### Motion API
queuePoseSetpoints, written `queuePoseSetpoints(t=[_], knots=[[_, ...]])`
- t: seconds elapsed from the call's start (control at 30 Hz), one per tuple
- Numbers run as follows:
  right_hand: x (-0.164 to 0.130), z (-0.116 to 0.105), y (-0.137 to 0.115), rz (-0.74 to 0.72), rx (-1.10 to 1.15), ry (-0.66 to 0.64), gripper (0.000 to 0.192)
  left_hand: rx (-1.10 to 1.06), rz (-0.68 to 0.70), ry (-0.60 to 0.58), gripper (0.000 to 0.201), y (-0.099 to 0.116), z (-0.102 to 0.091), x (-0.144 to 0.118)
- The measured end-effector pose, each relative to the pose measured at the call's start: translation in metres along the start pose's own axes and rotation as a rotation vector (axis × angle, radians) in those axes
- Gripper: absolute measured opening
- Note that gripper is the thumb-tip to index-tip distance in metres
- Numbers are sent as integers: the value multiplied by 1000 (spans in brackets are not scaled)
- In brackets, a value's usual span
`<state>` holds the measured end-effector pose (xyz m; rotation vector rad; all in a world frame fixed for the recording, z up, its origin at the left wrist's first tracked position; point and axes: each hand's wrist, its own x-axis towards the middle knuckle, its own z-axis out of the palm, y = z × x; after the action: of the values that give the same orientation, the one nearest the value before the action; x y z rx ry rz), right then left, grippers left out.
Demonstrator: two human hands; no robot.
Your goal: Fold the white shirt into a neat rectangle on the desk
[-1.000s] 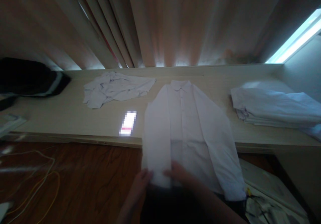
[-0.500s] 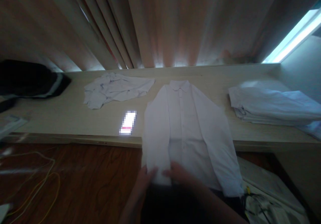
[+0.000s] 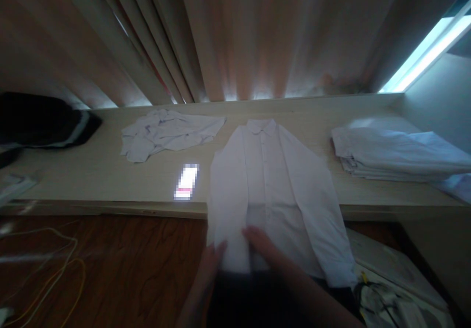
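White shirt (image 3: pixel 274 186): long-sleeved, buttoned, lying face up on the pale wooden ledge (image 3: pixel 91 176), collar toward the curtain, hem hanging over the front edge; both sleeves folded in along the body.
Left sleeve of shirt (image 3: pixel 228 205): laid straight down the front, cuff end at the hem, between the two hands.
Left hand (image 3: pixel 210 264): at the lower edge of that sleeve, fingers curled onto the cloth and pinching it from the left side; grip partly hidden in shadow.
Right hand (image 3: pixel 262 243): resting on the shirt front just right of the sleeve cuff, fingertips pressed on the fabric, apparently flat rather than clenched; cannot tell whether any cloth is gripped.
Right sleeve of shirt (image 3: pixel 324 220): slanting down and outward, cuff hanging past the ledge edge.
Crumpled shirt (image 3: pixel 169 132): pale, unfolded, left of the spread one and well apart from it.
Blurred rectangle (image 3: pixel 187 182): bright, pixelated, just beside the spread shirt on its left, near the ledge's front edge.
Stack of folded shirts (image 3: pixel 393 154): at the right end of the ledge.
Dark garment (image 3: pixel 40 119): bunched at the far left.
Curtain (image 3: pixel 235 34): pleated, hanging behind the ledge, light leaking under it.
Floor (image 3: pixel 121 269): dark wood, with yellow cable (image 3: pixel 62 274) looping at left.
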<state>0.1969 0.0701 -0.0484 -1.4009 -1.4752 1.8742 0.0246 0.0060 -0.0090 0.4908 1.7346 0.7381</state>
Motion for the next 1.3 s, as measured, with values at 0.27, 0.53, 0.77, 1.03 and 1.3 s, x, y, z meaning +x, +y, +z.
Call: queuePoseSetpoints(t=[0.27, 0.53, 0.77, 1.03, 1.3], knots=[[17, -9, -15, 6, -19, 123, 27, 87, 147, 27, 44, -10, -3, 0], [19, -13, -2, 85, 41, 125, 30, -14, 121, 32, 56, -5, -7, -7], [-7, -14, 9, 137, -3, -13, 31, -54, -57, 26, 58, -12, -18, -7], [-42, 1, 5, 111, -193, -129, 21, 86, 126, -60, 44, -13, -21, -13], [-44, -3, -11, 74, -114, -79, 17, 14, 193, 1, 50, -13, -16, -14]])
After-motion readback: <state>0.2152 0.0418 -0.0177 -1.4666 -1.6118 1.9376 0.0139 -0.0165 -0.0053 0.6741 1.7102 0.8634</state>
